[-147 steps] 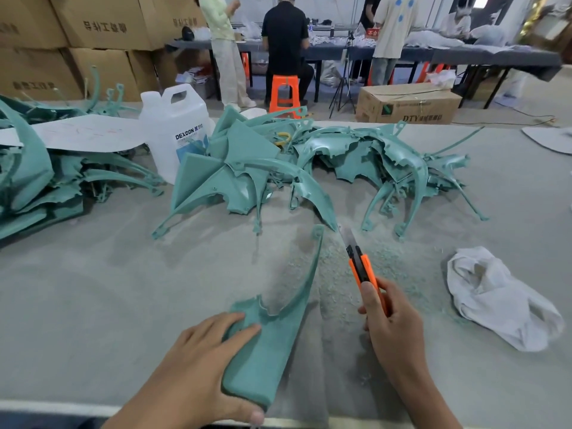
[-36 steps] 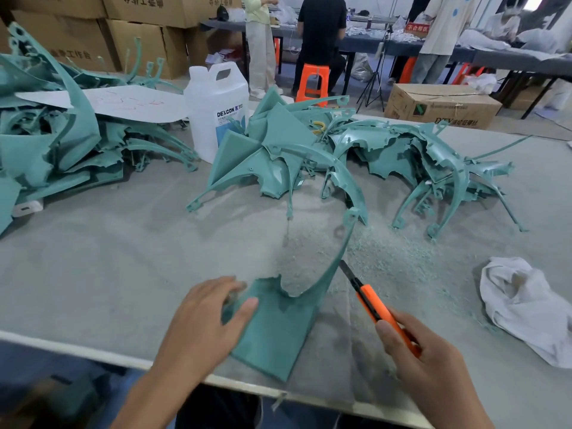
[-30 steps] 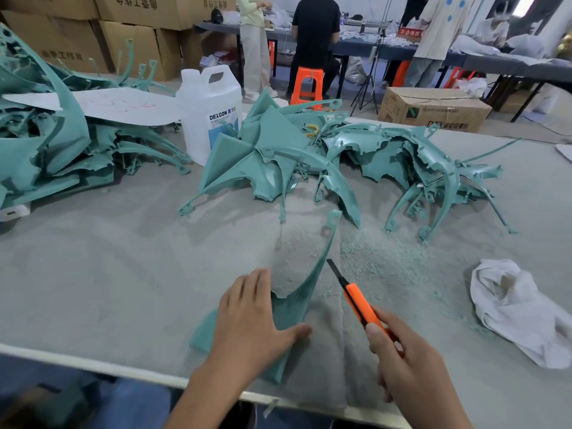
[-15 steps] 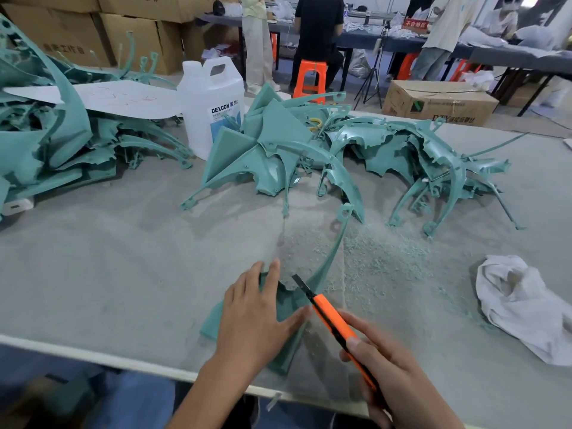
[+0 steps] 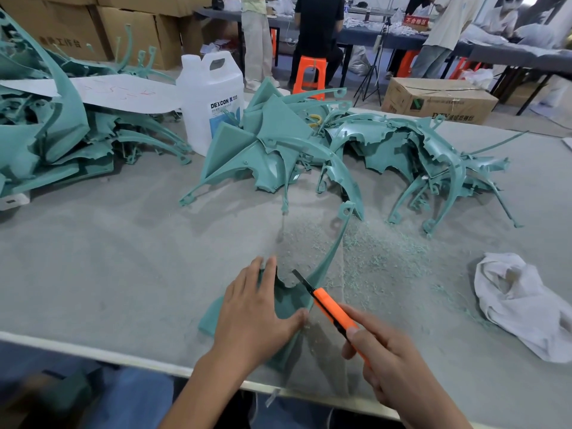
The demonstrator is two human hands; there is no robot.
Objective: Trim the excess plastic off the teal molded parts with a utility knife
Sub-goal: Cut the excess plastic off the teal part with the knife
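The left hand (image 5: 257,311) presses flat, fingers straight, on the wide end of a teal molded part (image 5: 289,301) lying on the grey table (image 5: 108,258). Just right of the part, the right hand (image 5: 393,363) grips an orange utility knife (image 5: 328,308), its blade reaching over the part's curved inner edge. Teal shavings (image 5: 380,252) lie beyond the part, a white rag (image 5: 520,305) well to its right, and a heap of teal parts (image 5: 278,144) and a white DEXCON jug (image 5: 210,97) behind it.

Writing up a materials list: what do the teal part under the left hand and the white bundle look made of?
Teal part: apparently rigid moulded plastic, smooth, dull sheen; it holds a thin curved shape. White bundle: probably soft cloth, matte, crumpled in folds.
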